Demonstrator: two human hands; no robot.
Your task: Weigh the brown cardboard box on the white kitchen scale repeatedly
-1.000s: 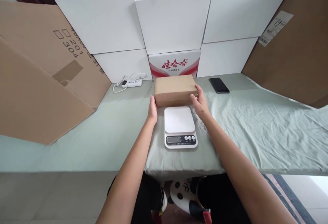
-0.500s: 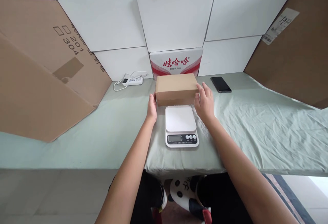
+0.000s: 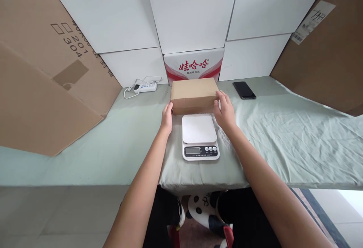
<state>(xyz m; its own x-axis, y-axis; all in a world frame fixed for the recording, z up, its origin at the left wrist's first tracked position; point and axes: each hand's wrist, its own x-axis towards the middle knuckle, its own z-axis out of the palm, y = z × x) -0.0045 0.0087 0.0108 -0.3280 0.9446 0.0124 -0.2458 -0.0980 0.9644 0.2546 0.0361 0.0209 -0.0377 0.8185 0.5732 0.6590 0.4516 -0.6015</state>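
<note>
Cardboard, plain brown, makes the small closed box that sits on the pale green cloth of the table, just behind the white kitchen scale, at 12 o'clock from it. I have only the head view, so I go through it from the middle outwards.

I see the left hand at 9 o'clock of the box, its fingertips touching the lower left corner. The right hand is at 3 o'clock, fingers spread and laid against the right end, thumb toward the front face. Both hands are open, pressing the box from two sides rather than closed around it; the box rests on the cloth, not lifted. Both forearms reach straight forward, one on each side of the scale, wrists low and near the cloth.

My judgement: the box is stiff, with flat walls and sharp edges, and probably light, though I cannot tell what is inside. The cardboard is not slippery. The two short ends are the good place to hold, with the palms pressing inward.

At 1 o'clock from the box lies a dark phone, well apart. At 10 o'clock lies a white power strip with its cable. Behind the box stands a carton with red print, between white boxes.
</note>
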